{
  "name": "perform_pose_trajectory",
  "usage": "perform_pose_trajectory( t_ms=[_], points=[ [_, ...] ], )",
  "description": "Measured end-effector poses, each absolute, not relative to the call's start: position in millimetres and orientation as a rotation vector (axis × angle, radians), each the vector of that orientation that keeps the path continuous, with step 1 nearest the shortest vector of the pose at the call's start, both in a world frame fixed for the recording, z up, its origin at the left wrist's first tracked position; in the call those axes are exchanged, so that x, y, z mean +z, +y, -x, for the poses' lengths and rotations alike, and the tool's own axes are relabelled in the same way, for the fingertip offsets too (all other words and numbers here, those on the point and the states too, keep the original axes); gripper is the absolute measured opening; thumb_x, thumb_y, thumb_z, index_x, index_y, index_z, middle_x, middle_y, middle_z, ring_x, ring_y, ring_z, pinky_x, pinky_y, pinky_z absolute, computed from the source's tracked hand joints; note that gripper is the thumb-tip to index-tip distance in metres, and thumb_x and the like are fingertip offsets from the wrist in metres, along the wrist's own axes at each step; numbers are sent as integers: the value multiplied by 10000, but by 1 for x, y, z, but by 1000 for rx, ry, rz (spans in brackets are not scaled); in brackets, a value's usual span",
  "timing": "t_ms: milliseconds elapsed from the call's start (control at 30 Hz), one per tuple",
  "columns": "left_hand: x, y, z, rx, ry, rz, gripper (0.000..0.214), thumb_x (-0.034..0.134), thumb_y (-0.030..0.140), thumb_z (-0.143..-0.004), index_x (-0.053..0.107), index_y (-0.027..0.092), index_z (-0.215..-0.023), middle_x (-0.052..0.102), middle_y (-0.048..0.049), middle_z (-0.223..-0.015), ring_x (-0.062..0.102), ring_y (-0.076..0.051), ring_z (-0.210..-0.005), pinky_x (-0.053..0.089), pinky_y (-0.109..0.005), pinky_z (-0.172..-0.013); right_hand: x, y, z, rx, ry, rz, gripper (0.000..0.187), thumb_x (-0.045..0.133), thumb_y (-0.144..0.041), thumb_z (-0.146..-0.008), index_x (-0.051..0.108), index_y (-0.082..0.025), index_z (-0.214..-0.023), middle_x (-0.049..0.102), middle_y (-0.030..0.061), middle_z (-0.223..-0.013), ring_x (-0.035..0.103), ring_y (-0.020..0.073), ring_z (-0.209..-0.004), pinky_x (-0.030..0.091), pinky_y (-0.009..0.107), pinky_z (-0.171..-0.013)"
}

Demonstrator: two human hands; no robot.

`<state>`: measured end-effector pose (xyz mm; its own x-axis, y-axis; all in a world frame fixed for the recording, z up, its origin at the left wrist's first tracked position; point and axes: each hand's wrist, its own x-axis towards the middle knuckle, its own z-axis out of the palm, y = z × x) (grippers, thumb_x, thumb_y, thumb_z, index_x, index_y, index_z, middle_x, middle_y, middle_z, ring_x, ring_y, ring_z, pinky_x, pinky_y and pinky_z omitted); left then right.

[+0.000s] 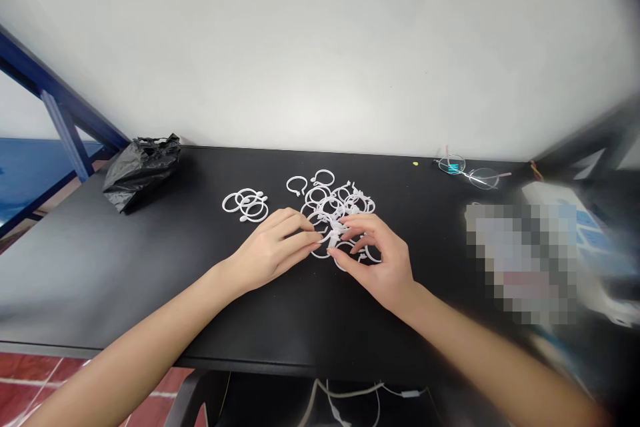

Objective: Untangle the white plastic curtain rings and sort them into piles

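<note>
A heap of several white plastic rings (334, 203) lies on the black table (150, 280) near its middle. My left hand (275, 247) and my right hand (377, 253) meet at the front edge of the heap. Their fingertips are pinched together on one white ring (336, 240) from the pile. A smaller cluster of white rings (246, 204) lies apart to the left, beyond my left hand. One single open ring (297, 185) sits between the cluster and the heap.
A crumpled black plastic bag (141, 169) sits at the back left. A pair of glasses (467, 171) lies at the back right by the white wall. A blurred-out object (523, 260) occupies the right side. Cables (350, 397) hang below the front edge.
</note>
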<state>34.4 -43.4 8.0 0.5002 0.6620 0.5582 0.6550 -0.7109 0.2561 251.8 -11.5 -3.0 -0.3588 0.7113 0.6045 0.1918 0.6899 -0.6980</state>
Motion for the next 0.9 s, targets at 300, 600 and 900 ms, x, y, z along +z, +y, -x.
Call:
perform_pose_trajectory(
  t_ms=[300,600,900],
  points=[
    [7,-42,-33,1043,1193,-2738,123,544,169,-955,643,190,-1025,674,-71,-951,580,-187,-916,505,-364,-858,-4,-11,-249,641,-1902,709,221,651,-98,-828,616,-211,-1015,719,32,-896,693,130,-688,596,226,-542],
    [5,-44,-35,1036,1147,-2789,126,591,161,-928,619,180,-1049,680,-75,-950,613,-194,-908,524,-342,-793,-2,-8,-250,544,-1914,607,187,632,-84,-855,692,-195,-993,720,54,-891,668,121,-654,598,231,-533],
    [4,-49,-39,1084,1226,-2338,588,659,279,-898,392,213,-1418,550,-137,-1297,579,-229,-1140,520,-382,-967,-3,-12,-249,576,-1849,519,200,659,-37,-819,690,-196,-936,757,58,-869,724,174,-768,619,271,-616]
  ],
)
